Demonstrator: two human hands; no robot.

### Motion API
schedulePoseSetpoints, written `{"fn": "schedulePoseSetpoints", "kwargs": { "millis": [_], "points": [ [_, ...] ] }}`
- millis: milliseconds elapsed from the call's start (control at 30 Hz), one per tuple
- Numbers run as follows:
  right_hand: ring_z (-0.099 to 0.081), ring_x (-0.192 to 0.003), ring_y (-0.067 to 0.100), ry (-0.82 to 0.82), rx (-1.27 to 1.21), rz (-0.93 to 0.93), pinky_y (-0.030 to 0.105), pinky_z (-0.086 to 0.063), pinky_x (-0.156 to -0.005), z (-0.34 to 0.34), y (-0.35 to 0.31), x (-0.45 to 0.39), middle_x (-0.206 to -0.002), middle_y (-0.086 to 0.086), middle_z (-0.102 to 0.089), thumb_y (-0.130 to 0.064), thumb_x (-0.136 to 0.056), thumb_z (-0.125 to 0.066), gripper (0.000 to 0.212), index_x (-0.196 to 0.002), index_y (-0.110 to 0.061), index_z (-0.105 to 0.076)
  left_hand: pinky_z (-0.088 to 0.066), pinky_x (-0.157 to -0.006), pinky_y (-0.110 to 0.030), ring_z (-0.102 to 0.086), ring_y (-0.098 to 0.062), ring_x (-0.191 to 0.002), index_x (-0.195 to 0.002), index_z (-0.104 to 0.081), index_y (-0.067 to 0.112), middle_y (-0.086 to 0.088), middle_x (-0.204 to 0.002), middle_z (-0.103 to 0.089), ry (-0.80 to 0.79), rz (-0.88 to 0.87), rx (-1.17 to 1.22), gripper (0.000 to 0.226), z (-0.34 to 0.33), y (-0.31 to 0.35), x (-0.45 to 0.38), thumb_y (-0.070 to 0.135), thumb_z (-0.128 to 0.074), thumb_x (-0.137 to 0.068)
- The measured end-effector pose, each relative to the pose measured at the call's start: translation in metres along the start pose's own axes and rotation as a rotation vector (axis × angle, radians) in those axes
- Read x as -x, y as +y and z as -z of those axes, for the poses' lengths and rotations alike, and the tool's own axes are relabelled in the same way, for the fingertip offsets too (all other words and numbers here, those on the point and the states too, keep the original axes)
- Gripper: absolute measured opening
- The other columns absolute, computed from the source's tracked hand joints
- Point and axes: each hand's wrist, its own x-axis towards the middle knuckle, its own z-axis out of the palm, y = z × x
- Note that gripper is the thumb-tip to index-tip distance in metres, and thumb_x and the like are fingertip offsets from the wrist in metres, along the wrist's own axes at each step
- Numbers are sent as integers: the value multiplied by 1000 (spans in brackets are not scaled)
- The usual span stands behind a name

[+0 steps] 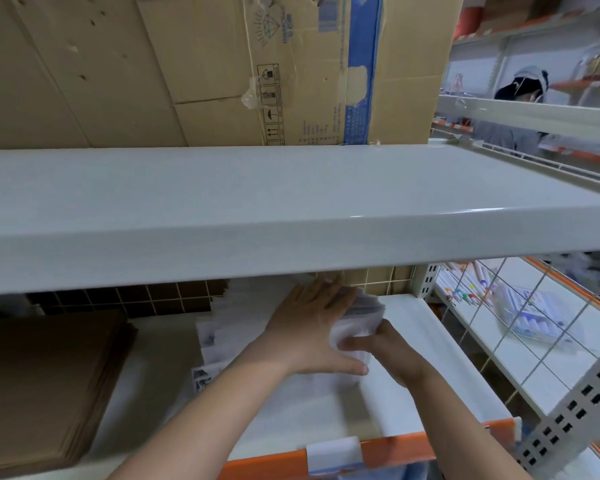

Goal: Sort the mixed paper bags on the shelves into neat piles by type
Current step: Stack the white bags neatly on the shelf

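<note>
While I reach under the upper shelf (291, 216), both my hands are on one stack of white paper bags (359, 318) that sits on the lower shelf (406, 407). My left hand (312, 327) lies over the stack's left side, palm down, fingers stretched forward and close together along its top, thumb reaching out to the right across its near face. My right hand (383, 348) is just right of my left, on the stack's near right corner, fingers curled round the edge so that they grip the bags; my two thumbs lie close, but I cannot tell if they touch. The stack is blurred, and I cannot make out any print on it.

Left of my left hand, more white bags (210, 344) with dark printed marks lie fanned in a loose row on the same shelf, running back past my fingertips. Farther left, well apart from my hands, a flat pile of brown paper bags (45, 386) rests on the shelf. Below my wrists runs the shelf's orange front strip (399, 448) with a white label holder (335, 453). Above my hands, on the upper shelf, stands a large cardboard box (222, 67). To the right of my right hand, beyond a wire grid (520, 317), packs of markers (530, 313) lie on a neighbouring shelf.
</note>
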Motion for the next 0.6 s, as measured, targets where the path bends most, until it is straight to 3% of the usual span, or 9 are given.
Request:
{"fn": "schedulePoseSetpoints", "kwargs": {
  "millis": [67, 167, 233, 367, 433, 500, 600],
  "points": [
    [-66, -104, 12, -4, -22, -6, 21, -51, -82, -1, 1, 0, -110, 2, -72, -1, -75, -74, 42, -114, -13, -67, -3, -115, -29, -2, -12, -147, -152, -8, 33, 11, -160, -7, 41, 29, -7, 107, 3, -9, 9, 77, -58, -68],
    [-67, -104, 16, -4, -63, -35, 27, -49, -88, 0, 4, -2, -109, 4, -72, -1, -75, -74, 41, -114, -12, -67, -1, -116, -33, -11, -15, -145, -151, -11, 31, 9, -157, -16, 170, 216, -53, 119, 9, -43, 40, 88, -50, -54],
    [-66, -105, 17, -7, -83, -46, 29, -48, -91, 1, 5, -3, -109, 5, -73, 0, -75, -74, 39, -112, -10, -68, -18, -117, -38, -23, -17, -141, -149, -19, 29, 7, -152, -27, 269, 329, -23, 122, 11, -74, 67, 88, -53, -47],
    [-66, -105, 17, -35, -109, -71, 30, -47, -92, 1, 6, -5, -108, 6, -73, 2, -75, -73, 38, -110, -12, -69, -36, -109, -31, -31, -7, -137, -153, -4, 31, 17, -150, -28, 186, 572, 440, 144, -5, -111, 114, 73, -79, -38],
    [-65, -108, 19, -75, -116, -97, 34, -46, -98, -1, 9, -5, -110, 7, -72, 6, -74, -71, 41, -110, -13, -69, -49, -89, -17, -55, -8, -120, -144, -38, 18, 12, -130, -59, 101, 628, 774, 124, -21, -116, 118, 52, -92, -37],
    [-63, -112, 22, -113, -105, -131, 38, -43, -103, -2, 12, -7, -111, 9, -71, 9, -72, -70, 44, -110, -12, -70, -51, -67, -11, -69, -12, -98, -112, -66, 15, 7, -98, -74, 25, 671, 938, 78, -30, -115, 116, 30, -94, -41],
    [-60, -115, 27, -107, -128, -155, 45, -37, -110, 4, 14, -9, -114, 14, -69, -1, -60, -76, 51, -110, -9, -70, -49, -56, -10, -69, -1, -81, -99, -68, 17, 7, -88, -75, 40, 671, 1021, 57, -37, -115, 108, 23, -93, -48]
  ]
}}
